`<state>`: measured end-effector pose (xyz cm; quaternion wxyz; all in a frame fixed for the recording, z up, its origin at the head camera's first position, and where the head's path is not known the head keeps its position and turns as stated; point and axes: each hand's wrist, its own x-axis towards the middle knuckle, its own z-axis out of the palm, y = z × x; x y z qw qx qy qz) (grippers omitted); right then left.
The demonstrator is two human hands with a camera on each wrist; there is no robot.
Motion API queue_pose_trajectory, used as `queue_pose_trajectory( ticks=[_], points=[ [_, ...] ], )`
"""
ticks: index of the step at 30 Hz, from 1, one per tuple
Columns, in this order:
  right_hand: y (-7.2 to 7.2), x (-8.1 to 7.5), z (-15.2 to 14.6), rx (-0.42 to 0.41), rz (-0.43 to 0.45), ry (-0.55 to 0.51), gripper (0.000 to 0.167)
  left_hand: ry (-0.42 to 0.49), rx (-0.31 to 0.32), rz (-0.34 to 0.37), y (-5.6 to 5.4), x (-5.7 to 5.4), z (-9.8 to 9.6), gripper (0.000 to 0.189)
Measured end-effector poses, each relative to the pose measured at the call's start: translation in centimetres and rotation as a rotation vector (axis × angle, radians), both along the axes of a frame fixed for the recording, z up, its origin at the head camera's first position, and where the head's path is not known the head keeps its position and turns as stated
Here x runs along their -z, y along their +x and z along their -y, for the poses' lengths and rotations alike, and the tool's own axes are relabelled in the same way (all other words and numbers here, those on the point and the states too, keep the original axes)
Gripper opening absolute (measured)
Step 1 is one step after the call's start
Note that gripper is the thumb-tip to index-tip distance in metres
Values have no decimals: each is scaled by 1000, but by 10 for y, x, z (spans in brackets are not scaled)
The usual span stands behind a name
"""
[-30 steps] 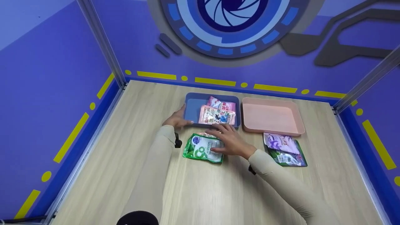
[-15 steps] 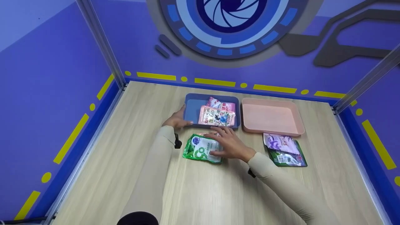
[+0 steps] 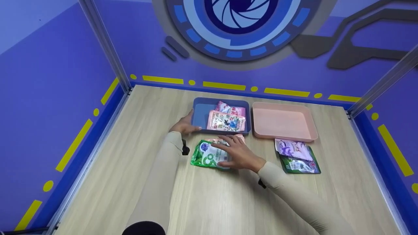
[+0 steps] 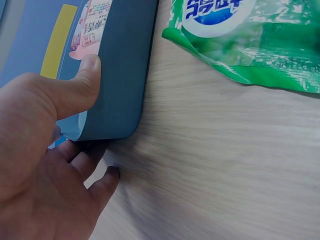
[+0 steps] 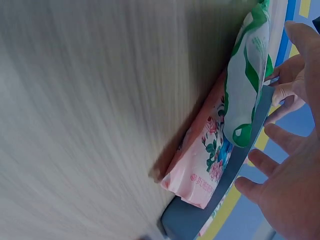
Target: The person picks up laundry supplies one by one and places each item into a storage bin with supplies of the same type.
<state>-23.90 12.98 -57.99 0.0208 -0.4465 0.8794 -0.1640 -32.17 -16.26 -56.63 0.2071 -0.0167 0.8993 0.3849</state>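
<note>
My left hand [image 3: 184,125] holds the front left corner of a blue tray [image 3: 200,112]. In the left wrist view its thumb [image 4: 82,90] lies over the rim and its fingers bend round the outside. Two pink pouches [image 3: 227,120] lie overlapping in that tray. My right hand [image 3: 241,155], fingers spread, hovers over a green and white pouch [image 3: 209,158] in front of the tray. The right wrist view shows space between its fingers and the pouches. Partly under the green pouch lies a pink flowered pouch [image 5: 207,165], against or very near the tray's front wall.
A pink tray [image 3: 284,122] with nothing in it stands right of the blue one. In front of it a purple pouch [image 3: 295,150] overlaps a dark green pouch [image 3: 298,165]. Printed blue walls [image 3: 150,58] enclose the wooden table [image 3: 209,202] at the back and sides.
The right hand has drawn back a little from the blue tray's front edge. More of the pink flowered pouch shows now. The left hand and the trays have stayed put.
</note>
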Motion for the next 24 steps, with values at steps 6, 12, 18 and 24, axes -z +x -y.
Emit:
queue_pose_trajectory(
  ticks=[6, 12, 18, 24],
  points=[
    [3, 3, 1, -8, -8, -10, 78, -8, 7, 7, -1, 0, 0, 102],
    [7, 4, 2, -14, 13, -12, 78, 2, -14, 26, -2, 0, -1, 103],
    [9, 7, 3, -11, 9, 4, 79, 11, -9, 8, -1, 0, 0, 103],
    [12, 9, 4, -16, -9, 5, 80, 20, -7, 7, 0, 1, 0, 104]
  ],
)
